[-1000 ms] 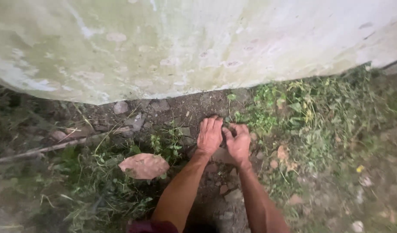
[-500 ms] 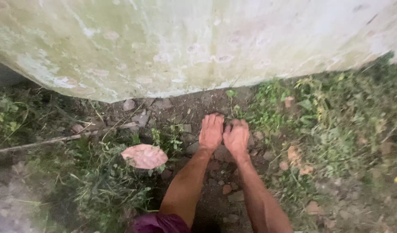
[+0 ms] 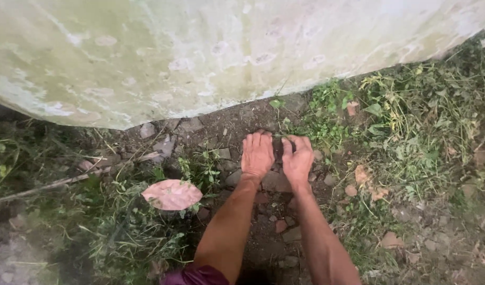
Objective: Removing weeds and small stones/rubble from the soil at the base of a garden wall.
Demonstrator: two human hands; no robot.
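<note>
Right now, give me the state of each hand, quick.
Left hand: open, palm down flat on the bare soil, holding nothing.
Right hand: open, fingers slightly curled on the soil, holding nothing visible.

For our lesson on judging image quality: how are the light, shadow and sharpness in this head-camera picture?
Head view: soft, even daylight with no hard shadows or glare; both hands, left and right, and the pink leaf are fairly sharp; the pale wall looks washed out and curves as if bent by a wide lens; the bottom left corner is dim and blurred.

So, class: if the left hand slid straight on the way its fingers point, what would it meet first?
The left hand would cross bare soil, then probably meet the pale wall.
</note>
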